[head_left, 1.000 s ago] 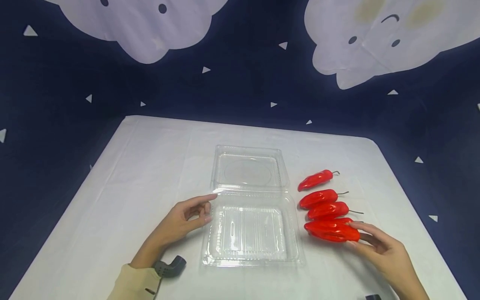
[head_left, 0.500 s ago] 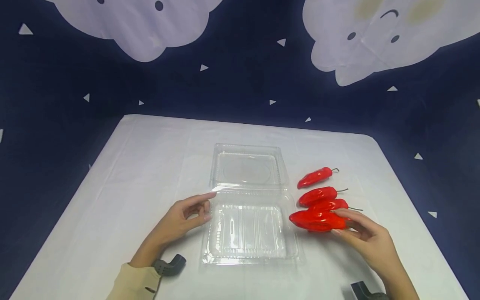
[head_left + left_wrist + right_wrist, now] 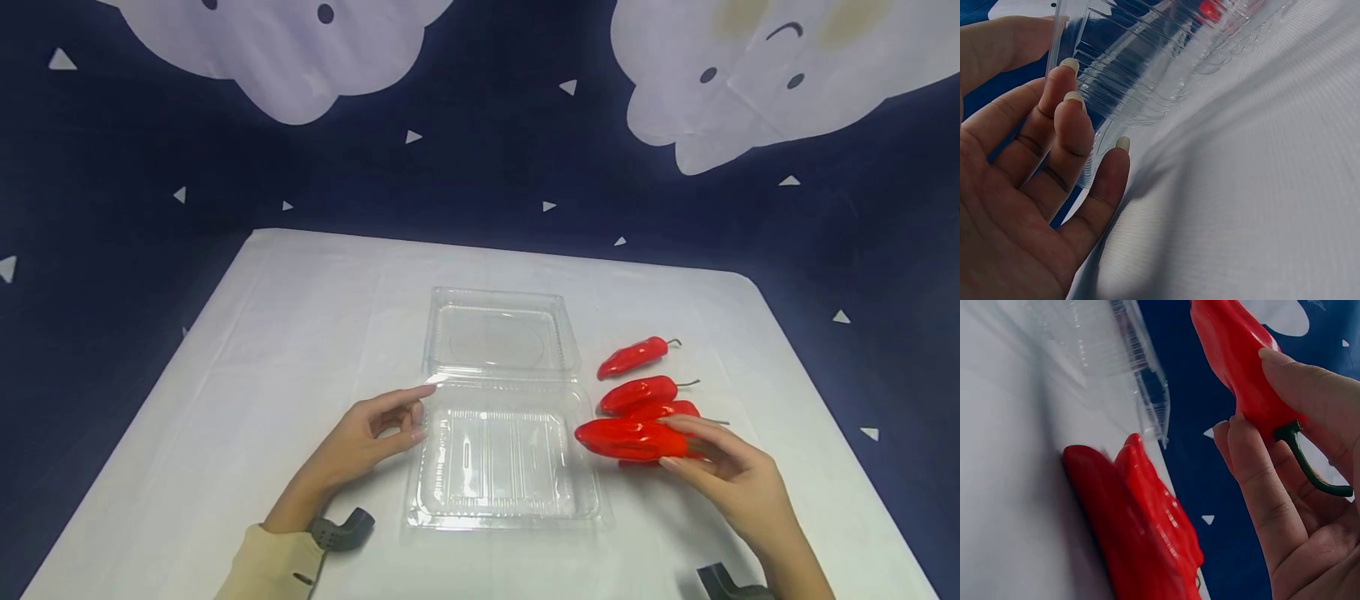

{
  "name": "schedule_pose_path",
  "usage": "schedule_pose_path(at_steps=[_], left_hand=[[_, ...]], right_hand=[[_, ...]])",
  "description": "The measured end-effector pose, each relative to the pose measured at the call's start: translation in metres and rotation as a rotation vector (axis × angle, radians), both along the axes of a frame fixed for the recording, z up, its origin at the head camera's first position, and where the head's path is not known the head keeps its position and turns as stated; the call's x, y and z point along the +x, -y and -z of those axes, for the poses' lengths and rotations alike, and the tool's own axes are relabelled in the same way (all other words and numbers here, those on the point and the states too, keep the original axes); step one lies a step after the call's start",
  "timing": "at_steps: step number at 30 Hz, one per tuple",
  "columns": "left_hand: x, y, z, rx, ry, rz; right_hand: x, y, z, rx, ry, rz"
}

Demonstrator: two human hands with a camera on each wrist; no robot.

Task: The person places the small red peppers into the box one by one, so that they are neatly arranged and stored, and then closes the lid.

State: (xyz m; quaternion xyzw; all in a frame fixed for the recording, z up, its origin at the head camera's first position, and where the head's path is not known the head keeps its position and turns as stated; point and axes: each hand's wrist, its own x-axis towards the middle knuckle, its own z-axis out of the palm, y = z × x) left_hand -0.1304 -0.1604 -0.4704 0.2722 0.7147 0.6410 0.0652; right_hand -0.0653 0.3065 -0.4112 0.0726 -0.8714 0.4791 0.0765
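My right hand [image 3: 738, 475] grips a glossy red chili pepper [image 3: 626, 439] near its stem end, thumb on one side and fingers on the other. Its tip points left, overlapping the right rim of a clear plastic clamshell box [image 3: 495, 527]. In the right wrist view the held pepper [image 3: 1244, 362] is up off the cloth, its green stem [image 3: 1304, 459] curving out beside the palm. My left hand [image 3: 371, 442] rests at the box's left edge with index finger and thumb touching the rim. Its other fingers [image 3: 1072, 125] bend loosely beside the clear wall.
The box lies with its lid [image 3: 495, 342] folded back, away from me. Several more red peppers [image 3: 639, 396] lie to its right, partly hidden under the held one. A white cloth [image 3: 300, 317] covers the table; a dark blue patterned backdrop [image 3: 480, 167] stands behind.
My right hand has carried the gripped pepper left and slightly away from me, toward the box's right rim, then nearly stopped. My left hand and the box have stayed put.
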Motion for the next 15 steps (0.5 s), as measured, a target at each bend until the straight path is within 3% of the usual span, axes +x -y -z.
schedule_pose_path(at_steps=[15], left_hand=[[0.001,0.000,-0.002,-0.004,-0.006,0.005]], right_hand=[[-0.007,0.016,-0.007,-0.029,0.013,-0.018]])
